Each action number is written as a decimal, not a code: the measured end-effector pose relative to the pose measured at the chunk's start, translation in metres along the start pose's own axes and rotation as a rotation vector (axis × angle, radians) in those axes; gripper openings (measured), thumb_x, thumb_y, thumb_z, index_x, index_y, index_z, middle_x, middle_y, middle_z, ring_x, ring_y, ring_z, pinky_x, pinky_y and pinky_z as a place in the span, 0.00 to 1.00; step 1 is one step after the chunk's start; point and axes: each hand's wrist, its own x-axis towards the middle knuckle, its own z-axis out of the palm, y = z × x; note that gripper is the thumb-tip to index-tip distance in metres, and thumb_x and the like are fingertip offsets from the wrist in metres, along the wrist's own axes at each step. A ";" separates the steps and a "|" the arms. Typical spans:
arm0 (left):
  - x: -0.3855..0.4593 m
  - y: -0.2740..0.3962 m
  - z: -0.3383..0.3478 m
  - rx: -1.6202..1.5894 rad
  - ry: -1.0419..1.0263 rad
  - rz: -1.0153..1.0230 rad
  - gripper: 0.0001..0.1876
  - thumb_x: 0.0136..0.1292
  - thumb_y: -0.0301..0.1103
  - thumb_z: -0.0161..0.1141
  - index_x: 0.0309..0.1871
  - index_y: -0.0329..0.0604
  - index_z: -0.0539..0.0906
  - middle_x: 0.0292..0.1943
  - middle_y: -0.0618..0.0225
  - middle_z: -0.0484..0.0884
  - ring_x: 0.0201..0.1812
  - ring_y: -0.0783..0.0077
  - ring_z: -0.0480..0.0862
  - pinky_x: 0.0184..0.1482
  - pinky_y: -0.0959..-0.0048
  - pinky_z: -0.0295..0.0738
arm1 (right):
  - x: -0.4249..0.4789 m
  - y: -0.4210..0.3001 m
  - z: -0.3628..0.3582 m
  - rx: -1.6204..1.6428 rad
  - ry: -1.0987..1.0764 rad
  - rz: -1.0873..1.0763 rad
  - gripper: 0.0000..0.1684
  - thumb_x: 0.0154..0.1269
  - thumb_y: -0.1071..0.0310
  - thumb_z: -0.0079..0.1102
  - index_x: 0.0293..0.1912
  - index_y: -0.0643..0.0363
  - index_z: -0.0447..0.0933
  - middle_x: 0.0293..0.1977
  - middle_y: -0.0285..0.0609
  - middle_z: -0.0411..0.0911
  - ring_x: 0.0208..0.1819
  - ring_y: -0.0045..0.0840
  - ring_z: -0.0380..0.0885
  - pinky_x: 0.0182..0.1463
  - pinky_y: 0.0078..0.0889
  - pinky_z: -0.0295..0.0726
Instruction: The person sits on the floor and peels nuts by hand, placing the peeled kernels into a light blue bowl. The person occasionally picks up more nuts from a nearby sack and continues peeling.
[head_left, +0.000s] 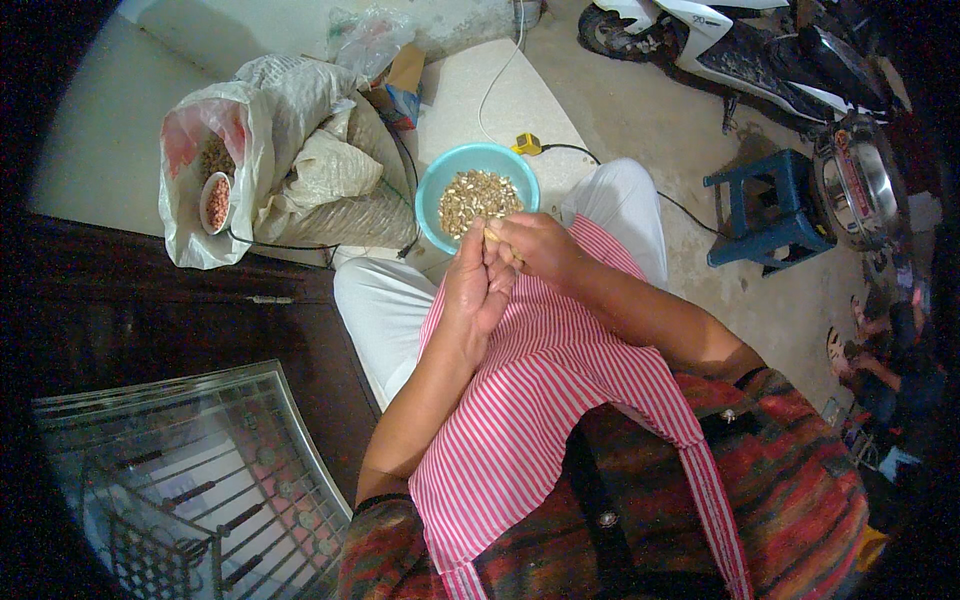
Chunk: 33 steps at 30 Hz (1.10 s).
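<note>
My left hand (474, 281) and my right hand (544, 244) meet over the near rim of a turquoise plastic basin (425, 202). Pinched between the fingertips of both is what looks like a peanut pod (491, 235). Another pale piece (516, 253), perhaps a second pod, shows at the curled fingers below. Broken peanut shells (480, 199), brown outside and pale inside, lie in the basin. To the left, a white bowl (204, 206) of pink peanut kernels (217, 204) rests tilted in the mouth of an open woven sack (259, 202).
More filled sacks (337, 169) lean behind the open one. A yellow power socket (527, 144) with cables sits beside the basin. At right are a blue plastic stool (780, 202) and a parked scooter (757, 60). A dark cabinet (300, 330) stands left; another person's feet (840, 349) show far right.
</note>
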 end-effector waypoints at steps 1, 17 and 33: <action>0.001 -0.001 0.000 0.000 -0.029 0.028 0.12 0.65 0.43 0.52 0.33 0.44 0.73 0.24 0.72 0.76 0.16 0.82 0.68 0.13 0.86 0.57 | 0.000 0.000 0.000 0.010 0.015 0.003 0.17 0.66 0.58 0.44 0.31 0.60 0.73 0.18 0.31 0.67 0.18 0.12 0.61 0.20 0.16 0.59; -0.003 -0.005 0.001 0.254 -0.081 0.137 0.10 0.64 0.43 0.53 0.38 0.47 0.71 0.25 0.72 0.75 0.17 0.84 0.67 0.16 0.86 0.59 | 0.000 0.002 -0.002 0.232 0.053 0.010 0.13 0.68 0.60 0.42 0.33 0.56 0.71 0.20 0.30 0.68 0.18 0.11 0.63 0.17 0.14 0.58; 0.005 0.003 -0.016 -0.260 0.002 -0.047 0.15 0.67 0.42 0.45 0.37 0.39 0.75 0.29 0.65 0.78 0.29 0.71 0.78 0.35 0.74 0.76 | 0.005 0.003 -0.008 -0.663 -0.001 -0.588 0.12 0.59 0.64 0.48 0.34 0.59 0.78 0.28 0.45 0.79 0.31 0.31 0.79 0.35 0.27 0.77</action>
